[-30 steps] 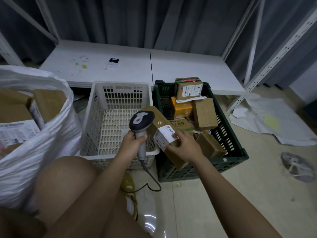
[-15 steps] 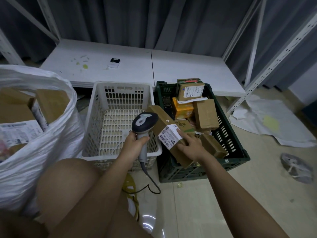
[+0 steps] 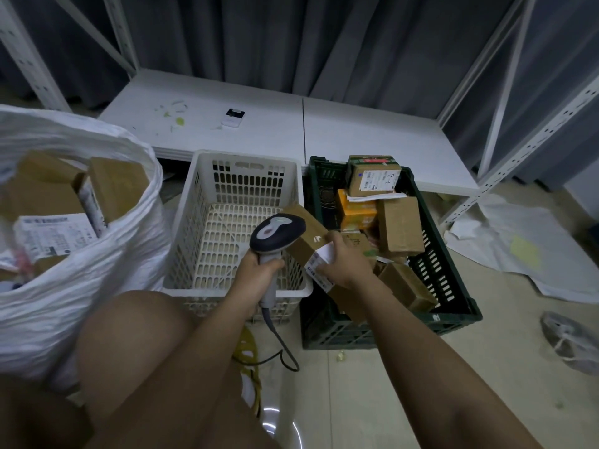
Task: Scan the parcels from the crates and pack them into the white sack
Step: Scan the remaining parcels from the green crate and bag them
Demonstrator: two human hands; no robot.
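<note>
Scan in progress, judged from posture. Left hand (image 3: 259, 270) wrapped firmly round handle of barcode scanner (image 3: 277, 233), scanner head tipped toward parcel (image 3: 311, 246). Right hand (image 3: 345, 267) gripping that parcel, fingers curled over its white label (image 3: 319, 265), box held tilted above near-left corner of green crate (image 3: 453, 314).

Positions relative to green crate: white crate (image 3: 181, 247) touching or just beside its left wall, no parcels visible inside; white sack (image 3: 107, 254) further left, beyond white crate, mouth open, several boxes already inside; remaining parcels heaped inside green crate, one labelled box (image 3: 372, 176) perched at far end.

Risks noted:
- Label partly covered by right-hand fingers and angled away from scanner; probable failed or missed read. Cause: grip placed over label.
- Parcel packed unscanned if read not confirmed; confirmation not visible here.
- Scanner cable (image 3: 285, 351) looping on floor near left of crate front, close to knee; snag likely during swing toward sack.
- Long reach across white crate to sack; one-handed hold on tilted box may slip.
- Sack well filled near rim; added parcel may slide out or topple sack wall.
- Heap in crate unstable; far-end box may tumble when neighbours removed.
</note>
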